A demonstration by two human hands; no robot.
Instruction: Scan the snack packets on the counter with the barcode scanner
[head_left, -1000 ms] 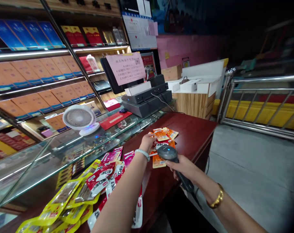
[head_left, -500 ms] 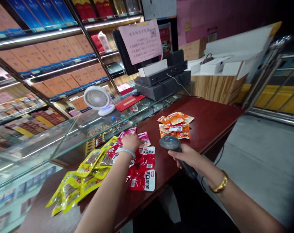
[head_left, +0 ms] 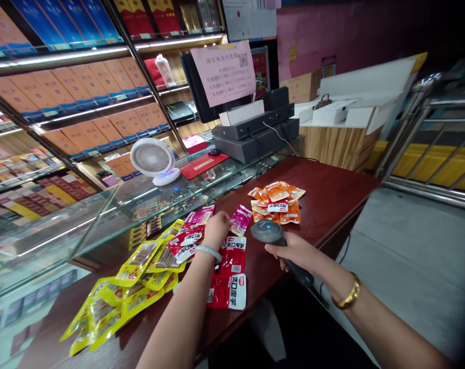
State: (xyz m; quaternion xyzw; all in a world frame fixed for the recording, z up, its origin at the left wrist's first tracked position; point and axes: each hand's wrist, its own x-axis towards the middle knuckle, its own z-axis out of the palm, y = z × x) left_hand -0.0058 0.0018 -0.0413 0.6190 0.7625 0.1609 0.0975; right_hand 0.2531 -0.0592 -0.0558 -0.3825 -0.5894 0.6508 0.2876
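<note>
Dark-red table point(head_left: 328, 187); purple packet point(head_left: 241, 220) pinched in left grip point(head_left: 217, 229), jutting right.

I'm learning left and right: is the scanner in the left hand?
No, the right hand, the one with the gold bracelet, holds the scanner.

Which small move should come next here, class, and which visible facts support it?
Probably the left hand should bring the magenta packet towards the head of the handheld scanner: that hand's fingertips are at the packet's left edge, while the right hand grips the scanner, its head just right of the packet.
</note>
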